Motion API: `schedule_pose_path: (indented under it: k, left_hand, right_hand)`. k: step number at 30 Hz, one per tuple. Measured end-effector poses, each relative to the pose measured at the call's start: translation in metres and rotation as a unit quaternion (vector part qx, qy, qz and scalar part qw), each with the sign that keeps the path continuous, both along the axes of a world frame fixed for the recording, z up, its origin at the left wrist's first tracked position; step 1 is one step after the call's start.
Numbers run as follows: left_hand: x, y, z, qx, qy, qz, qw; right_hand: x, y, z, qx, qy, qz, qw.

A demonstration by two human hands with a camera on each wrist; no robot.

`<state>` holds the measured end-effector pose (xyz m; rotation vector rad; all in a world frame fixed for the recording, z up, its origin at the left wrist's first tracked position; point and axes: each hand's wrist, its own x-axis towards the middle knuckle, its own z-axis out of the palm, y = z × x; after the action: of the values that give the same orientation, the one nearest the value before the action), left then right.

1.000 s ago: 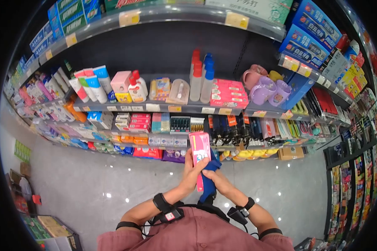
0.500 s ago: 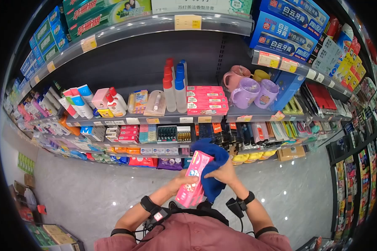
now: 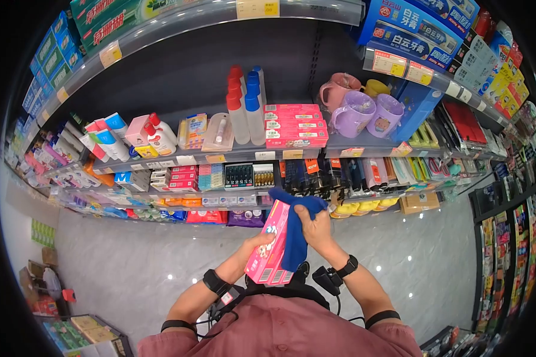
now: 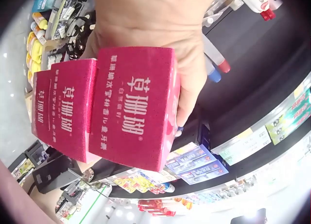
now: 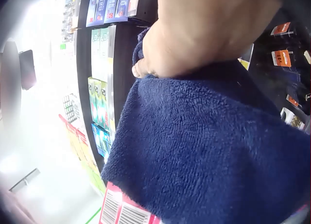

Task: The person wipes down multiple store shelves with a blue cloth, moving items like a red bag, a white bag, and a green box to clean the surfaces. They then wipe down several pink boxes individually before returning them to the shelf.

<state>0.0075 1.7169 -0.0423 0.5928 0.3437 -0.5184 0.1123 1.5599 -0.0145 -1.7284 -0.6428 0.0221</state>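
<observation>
In the head view my left hand (image 3: 254,245) grips a stack of pink toothpaste boxes (image 3: 261,259), thumb over the printed front. The left wrist view shows the ends of three boxes (image 4: 133,112) side by side, the nearest standing a little out of line. My right hand (image 3: 317,229) pinches a dark blue cloth (image 3: 294,241) with its thumb on top; the cloth lies along the right side of the boxes. Seen from the right wrist, the terry cloth (image 5: 194,131) hangs from the fingers and covers most of the boxes, leaving barcoded ends (image 5: 124,209) showing.
Ahead is a shelf (image 3: 238,156) bearing a stack of similar pink boxes (image 3: 296,126), bottles with red and blue caps (image 3: 238,116) and purple mugs (image 3: 354,114). Blue toothpaste cartons (image 3: 411,30) sit above. Grey tiled floor (image 3: 161,250) lies below.
The blue cloth hung low behind the boxes, then spread behind their upper right; now it lies along their right side. The boxes have tilted, and the right hand has shifted up.
</observation>
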Motion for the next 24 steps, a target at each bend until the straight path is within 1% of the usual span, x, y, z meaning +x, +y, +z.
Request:
schedule_pose_path:
  k: [2, 3, 4, 5, 6, 7, 8, 9, 10, 11, 12, 13, 14, 16, 18, 19, 20, 22, 23, 24]
  left_hand:
    - [0.0, -0.003, 0.005, -0.008, 0.002, 0.027, 1.0]
    - [0.001, -0.001, 0.002, 0.003, -0.051, 0.014, 0.999]
    - [-0.001, -0.001, 0.005, 0.004, -0.048, 0.016, 0.999]
    - [0.0, -0.001, 0.01, -0.038, -0.067, 0.093, 0.993]
    - [0.004, 0.001, 0.015, -0.079, -0.089, 0.171, 0.978]
    - [0.009, 0.005, 0.018, -0.064, -0.095, 0.229, 0.967]
    - [0.016, 0.01, 0.024, -0.064, -0.096, 0.236, 0.965]
    - [0.022, 0.015, 0.03, -0.062, -0.1, 0.267, 0.956]
    - [0.026, 0.019, 0.034, -0.059, -0.104, 0.297, 0.948]
    - [0.031, 0.019, 0.032, -0.063, -0.092, 0.305, 0.946]
    - [0.036, 0.019, 0.024, -0.068, -0.079, 0.312, 0.944]
    - [0.034, 0.028, -0.014, -0.224, -0.238, 0.168, 0.93]
    - [0.024, 0.017, -0.029, -0.086, -0.107, 0.28, 0.95]
    - [0.017, -0.004, -0.003, -0.203, -0.073, 0.307, 0.927]
    - [0.015, -0.018, 0.009, -0.075, 0.027, 0.266, 0.961]
    - [0.016, -0.017, 0.011, -0.115, 0.019, 0.257, 0.959]
    - [0.017, -0.015, 0.007, -0.116, 0.02, 0.258, 0.959]
    - [0.019, -0.008, -0.006, -0.152, -0.057, 0.277, 0.947]
    - [0.017, -0.006, 0.001, -0.133, -0.064, 0.298, 0.943]
    - [0.022, 0.007, -0.025, -0.278, 0.006, 0.331, 0.902]
  right_hand:
    - [0.0, 0.003, -0.003, 0.053, 0.056, -0.073, 0.994]
    - [0.002, 0.002, -0.008, 0.063, 0.106, -0.095, 0.988]
    - [-0.001, 0.0, 0.005, 0.021, 0.183, -0.164, 0.969]
    - [0.004, -0.006, -0.004, 0.182, 0.275, -0.08, 0.94]
    - [0.014, -0.013, -0.016, 0.336, 0.355, 0.009, 0.872]
    - [0.013, -0.021, -0.028, 0.334, 0.357, 0.015, 0.872]
    - [0.004, -0.028, -0.035, 0.268, 0.281, 0.029, 0.921]
    - [-0.002, -0.032, -0.038, 0.178, 0.223, 0.079, 0.955]
    - [-0.01, -0.033, -0.034, 0.096, 0.151, 0.125, 0.976]
    - [-0.023, -0.029, -0.014, -0.009, 0.095, 0.203, 0.975]
    - [-0.033, -0.012, -0.007, -0.069, -0.041, 0.215, 0.973]
    - [-0.042, 0.008, 0.003, -0.128, -0.178, 0.221, 0.95]
    - [-0.04, 0.022, 0.041, -0.19, -0.266, 0.25, 0.911]
    - [-0.024, 0.028, 0.036, -0.169, -0.142, 0.253, 0.942]
    - [-0.006, 0.036, 0.018, -0.147, -0.089, 0.229, 0.958]
    - [-0.004, 0.036, 0.02, -0.166, -0.058, 0.239, 0.955]
    - [-0.006, 0.035, 0.021, -0.166, -0.058, 0.24, 0.955]
    - [-0.013, 0.032, 0.024, -0.185, -0.127, 0.246, 0.943]
    - [-0.017, 0.028, 0.026, -0.172, -0.118, 0.269, 0.94]
    - [-0.022, 0.027, 0.024, -0.144, -0.124, 0.283, 0.94]
